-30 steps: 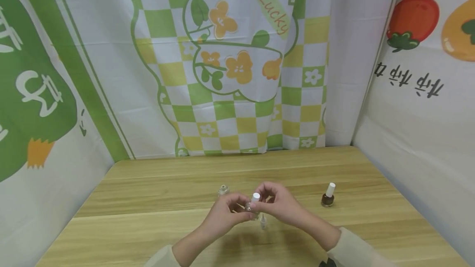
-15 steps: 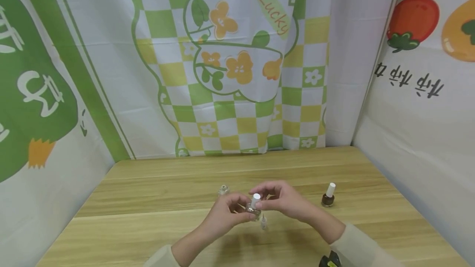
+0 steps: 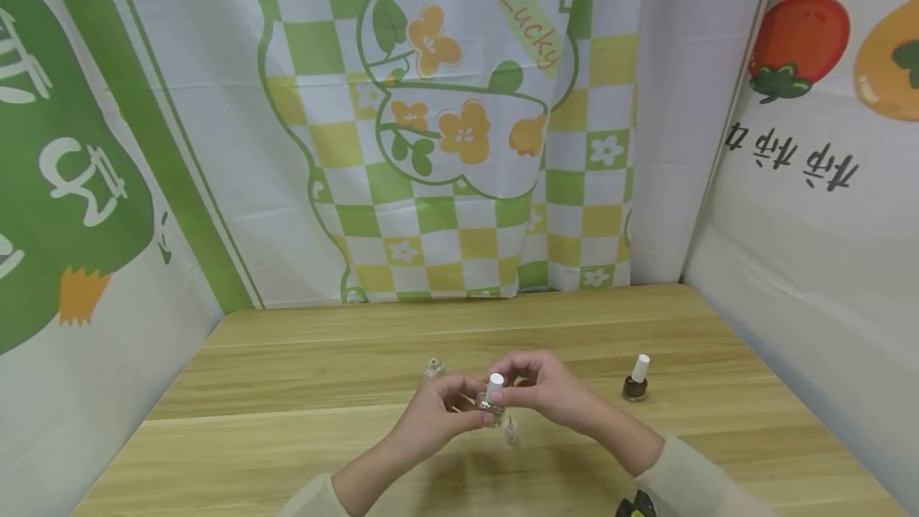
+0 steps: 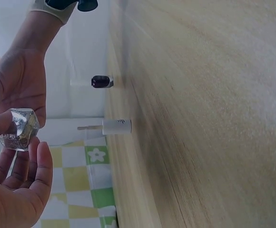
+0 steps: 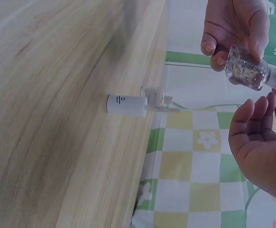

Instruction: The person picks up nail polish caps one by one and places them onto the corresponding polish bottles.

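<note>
My left hand (image 3: 443,415) holds a small clear nail polish bottle (image 3: 490,407) by its glass, above the table. Silvery glitter shows inside the bottle in the right wrist view. On top of it sits a white cap (image 3: 495,384), which the thumb and fingers of my right hand (image 3: 549,389) pinch. Below the hands, a loose white brush cap (image 4: 116,127) stands on the table with its brush pointing up. An open clear bottle (image 3: 434,369) without a cap stands just behind my left hand.
A dark nail polish bottle (image 3: 635,385) with a white cap stands upright on the right of the wooden table (image 3: 287,357). Printed cloths (image 3: 459,246) hang behind and at both sides of the table. A black device (image 3: 636,506) shows by the right sleeve.
My right hand's fingers have shifted at the white cap, opening a little and closing round it again. My left hand and the bottle have stayed in place.
</note>
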Demonstrator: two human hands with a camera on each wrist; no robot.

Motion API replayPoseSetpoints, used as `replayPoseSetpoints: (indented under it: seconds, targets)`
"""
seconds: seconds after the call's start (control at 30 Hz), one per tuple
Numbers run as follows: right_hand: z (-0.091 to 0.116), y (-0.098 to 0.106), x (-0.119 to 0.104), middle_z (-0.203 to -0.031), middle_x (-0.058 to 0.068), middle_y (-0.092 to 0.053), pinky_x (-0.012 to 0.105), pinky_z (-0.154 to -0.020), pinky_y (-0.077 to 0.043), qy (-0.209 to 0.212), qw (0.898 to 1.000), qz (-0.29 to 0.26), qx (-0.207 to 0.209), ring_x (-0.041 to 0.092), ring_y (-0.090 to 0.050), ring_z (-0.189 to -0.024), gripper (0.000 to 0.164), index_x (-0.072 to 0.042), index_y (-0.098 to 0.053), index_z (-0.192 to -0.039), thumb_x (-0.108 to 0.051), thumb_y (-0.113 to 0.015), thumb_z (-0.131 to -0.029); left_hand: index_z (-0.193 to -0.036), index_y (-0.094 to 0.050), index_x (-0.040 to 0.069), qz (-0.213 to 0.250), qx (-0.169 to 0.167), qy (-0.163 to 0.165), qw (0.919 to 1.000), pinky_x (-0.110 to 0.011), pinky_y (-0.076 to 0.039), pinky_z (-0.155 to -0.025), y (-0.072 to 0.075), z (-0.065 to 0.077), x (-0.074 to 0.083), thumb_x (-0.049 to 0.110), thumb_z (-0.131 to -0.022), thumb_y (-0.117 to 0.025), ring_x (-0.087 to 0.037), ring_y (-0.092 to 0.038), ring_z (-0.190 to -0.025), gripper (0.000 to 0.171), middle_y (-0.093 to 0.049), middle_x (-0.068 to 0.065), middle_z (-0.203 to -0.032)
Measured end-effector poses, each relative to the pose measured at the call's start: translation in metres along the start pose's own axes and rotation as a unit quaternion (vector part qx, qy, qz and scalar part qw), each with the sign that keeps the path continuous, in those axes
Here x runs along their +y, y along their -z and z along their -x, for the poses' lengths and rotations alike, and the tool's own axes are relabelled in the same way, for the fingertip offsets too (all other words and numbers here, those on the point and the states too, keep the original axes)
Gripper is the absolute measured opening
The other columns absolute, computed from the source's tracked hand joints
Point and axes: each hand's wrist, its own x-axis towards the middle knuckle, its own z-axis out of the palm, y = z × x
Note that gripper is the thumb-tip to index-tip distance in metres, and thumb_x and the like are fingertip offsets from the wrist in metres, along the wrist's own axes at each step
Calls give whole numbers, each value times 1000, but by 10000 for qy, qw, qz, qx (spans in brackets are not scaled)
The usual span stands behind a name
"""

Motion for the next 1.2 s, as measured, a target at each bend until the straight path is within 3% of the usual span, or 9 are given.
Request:
replayPoseSetpoints:
  seconds: [0.1, 0.3, 0.73, 0.93, 1.2]
  targets:
    - [0, -2, 0, -91, 8, -62, 41, -80, -54, -124, 9998, 20, 176, 18, -58, -83, 23, 2, -65, -103, -11, -74, -86, -102, -68, 6, 19, -14, 15, 10000, -31, -53, -76, 0, 0, 0, 16, -84, -77, -22, -64, -85, 23, -68, -5, -98]
    - [-1, -8, 2, -86, 5, -61, 28, -69, -52, -104, 9978, 322, 562, 17, -57, -78, 23, 1, -64, -97, -12, -76, -82, -102, -68, 6, 44, 31, 42, 10000, -31, -53, -76, 0, 1, 0, 16, -83, -77, -23, -64, -86, 23, -67, -5, -100]
    - [0, -12, 0, -85, 5, -61, 25, -63, -48, -143, 9943, 686, 804, 18, -56, -74, 25, -3, -59, -90, -16, -79, -81, -100, -68, 6, -57, 116, -129, 9998, -29, -54, -73, -2, -1, -4, 15, -82, -78, -22, -65, -83, 22, -68, -5, -99]
    - [1, -10, 0, -85, 5, -61, 27, -65, -49, -43, 9944, 793, 692, 18, -57, -77, 24, -4, -61, -92, -16, -79, -81, -99, -68, 6, -154, 136, -115, 9997, -29, -54, -73, -1, -2, -5, 15, -82, -78, -22, -65, -83, 21, -67, -5, -98]
    - [0, 2, -3, -92, 7, -61, 28, -67, -51, 303, 9973, 660, 98, 19, -57, -83, 28, 0, -65, -110, -11, -74, -85, -100, -68, 6, -121, 91, 7, 9999, -31, -53, -75, 0, 0, -2, 16, -83, -77, -23, -64, -85, 22, -67, -5, -97]
